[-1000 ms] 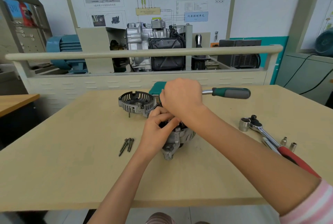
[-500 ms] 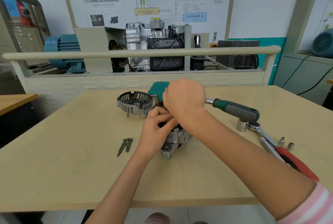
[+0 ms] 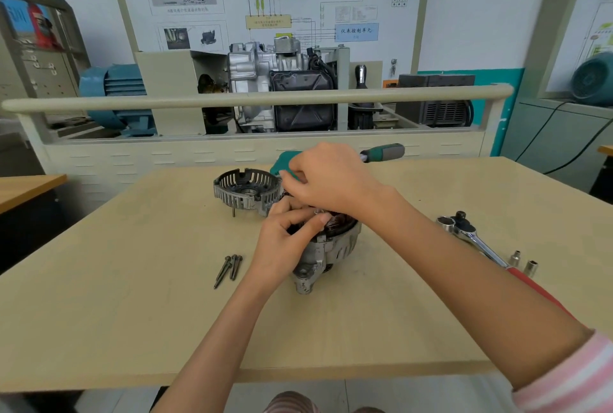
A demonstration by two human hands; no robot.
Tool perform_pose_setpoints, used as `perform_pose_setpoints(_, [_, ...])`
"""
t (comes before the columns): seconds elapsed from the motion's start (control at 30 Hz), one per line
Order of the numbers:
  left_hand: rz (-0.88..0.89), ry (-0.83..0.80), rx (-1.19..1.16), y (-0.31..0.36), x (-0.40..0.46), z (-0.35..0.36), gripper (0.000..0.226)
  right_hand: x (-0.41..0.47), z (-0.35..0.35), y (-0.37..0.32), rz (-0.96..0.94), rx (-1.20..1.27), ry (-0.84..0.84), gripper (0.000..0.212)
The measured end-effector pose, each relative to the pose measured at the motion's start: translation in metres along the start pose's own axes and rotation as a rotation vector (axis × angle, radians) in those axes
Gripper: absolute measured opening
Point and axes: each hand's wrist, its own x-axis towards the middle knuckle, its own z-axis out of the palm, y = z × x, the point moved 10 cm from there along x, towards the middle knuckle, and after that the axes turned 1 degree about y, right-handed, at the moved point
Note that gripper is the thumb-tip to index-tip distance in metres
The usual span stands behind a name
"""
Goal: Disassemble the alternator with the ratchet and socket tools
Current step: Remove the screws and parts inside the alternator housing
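Green-handled ratchet (image 3: 381,152) swung from 4 back to 2 o'clock; right hand (image 3: 326,177) grips its head, left hand (image 3: 285,240) clamps alternator (image 3: 326,251) steady on surface (image 3: 132,296).

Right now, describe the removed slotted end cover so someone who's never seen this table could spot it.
On the beige table, look just beyond and left of the alternator body. The end cover is a grey metal ring with open slots, unlike the long dark bolts lying nearer the front edge.
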Motion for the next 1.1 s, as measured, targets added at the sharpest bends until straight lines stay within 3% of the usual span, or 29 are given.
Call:
perform_pose_setpoints(0.13, [0.014,0.034,0.018,-0.002,0.000,0.000,0.030,-0.003,0.003,0.014,0.271,-0.213,0.030,0.039])
perform_pose_setpoints(0.2, [0.006,0.037,0.025,-0.003,0.001,0.000,0.031,-0.002,0.005,0.015,0.320,-0.232,0.019,0.038])
perform_pose_setpoints(0.43, [-0.020,-0.009,0.016,-0.001,-0.001,0.000,0.031,0.001,0.000,-0.004,0.037,-0.132,0.069,0.043])
perform_pose_setpoints(0.6, [0.009,-0.030,0.024,0.004,-0.001,0.002,0.014,-0.003,-0.003,0.001,-0.045,0.106,0.021,0.047])
perform_pose_setpoints(0.67, [0.004,-0.010,0.005,0.004,-0.001,0.000,0.015,-0.002,-0.002,0.000,-0.001,0.021,0.028,0.042])
perform_pose_setpoints(0.83, [0.005,0.022,0.037,0.001,0.000,0.001,0.024,0.000,0.006,0.018,0.325,-0.245,0.014,0.034])
perform_pose_setpoints(0.97, [-0.008,0.012,0.065,0.000,-0.001,0.002,0.017,0.004,0.004,0.010,0.199,-0.196,0.035,0.025])
perform_pose_setpoints(1.1, [0.006,-0.038,0.084,0.004,-0.002,0.004,0.024,0.006,0.005,0.001,-0.022,-0.054,0.010,0.040])
